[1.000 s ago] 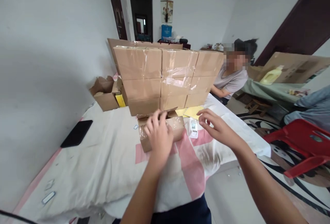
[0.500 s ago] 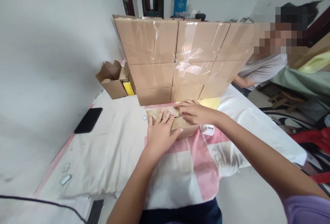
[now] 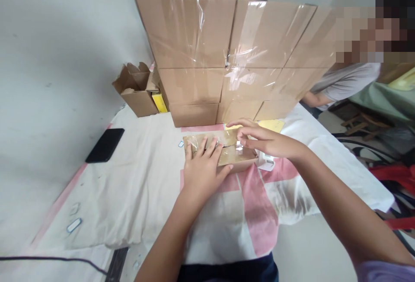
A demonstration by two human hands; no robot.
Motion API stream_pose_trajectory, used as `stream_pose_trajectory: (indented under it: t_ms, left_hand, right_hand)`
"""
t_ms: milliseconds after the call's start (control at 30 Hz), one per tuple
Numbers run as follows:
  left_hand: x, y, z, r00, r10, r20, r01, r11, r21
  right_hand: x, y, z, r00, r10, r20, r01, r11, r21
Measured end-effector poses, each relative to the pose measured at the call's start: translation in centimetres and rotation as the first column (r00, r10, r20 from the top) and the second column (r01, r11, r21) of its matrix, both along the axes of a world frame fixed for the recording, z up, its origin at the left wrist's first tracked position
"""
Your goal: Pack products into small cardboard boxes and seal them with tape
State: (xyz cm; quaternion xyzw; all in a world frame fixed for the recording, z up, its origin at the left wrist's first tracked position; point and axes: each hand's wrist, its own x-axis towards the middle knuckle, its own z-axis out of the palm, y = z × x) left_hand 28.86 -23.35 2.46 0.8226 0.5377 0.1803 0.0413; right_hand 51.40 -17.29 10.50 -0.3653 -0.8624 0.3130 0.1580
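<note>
A small cardboard box (image 3: pixel 238 156) lies on the cloth in front of me, with shiny clear tape across its top and a dark seam between its flaps. My left hand (image 3: pixel 202 167) rests open on the box's left part, fingers spread over the top and thumb along the near side. Over the right part of the top is my right hand (image 3: pixel 266 139), its fingers bent and apart, fingertips close to the tape. Whether those fingertips touch the tape is hard to see. Behind the box stands a wall of stacked, taped cardboard boxes (image 3: pixel 194 85).
An opened carton (image 3: pixel 139 102) stands left of the stack beside a yellow box (image 3: pixel 159 102). A black phone (image 3: pixel 105 145) lies at the left. A white item (image 3: pixel 266 163) touches the small box's right end. Another person (image 3: pixel 350 78) is beyond the table's right side.
My right hand has lifted slightly and shifted right, uncovering more of the taped top. My left hand stays on the box. The view has tilted down, bringing the stack closer.
</note>
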Motion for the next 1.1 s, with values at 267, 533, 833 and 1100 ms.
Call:
stream_pose_trajectory:
  t_ms: [267,533,833,1100]
  left_hand:
    - [0.0,-0.1,0.0,1.000,0.003,0.000,-0.003,1.000,0.012]
    - [0.1,-0.4,0.0,0.999,-0.039,-0.025,0.041,0.996,0.085]
    - [1.3,-1.6,0.4,0.996,0.009,-0.086,-0.007,1.000,0.023]
    - [2.4,-2.0,0.3,0.997,0.041,-0.071,-0.040,0.999,0.011]
  right_hand:
    - [-0.8,2.8,-3.3,0.985,0.016,0.169,-0.029,0.997,0.077]
    - [-0.5,2.8,-3.9,0.985,0.040,0.167,-0.059,0.992,0.109]
    - [-0.9,2.3,-3.7,0.994,0.028,0.108,-0.040,0.993,0.107]
    - [-1.2,2.1,-4.2,0.997,-0.008,0.072,-0.004,0.987,0.163]
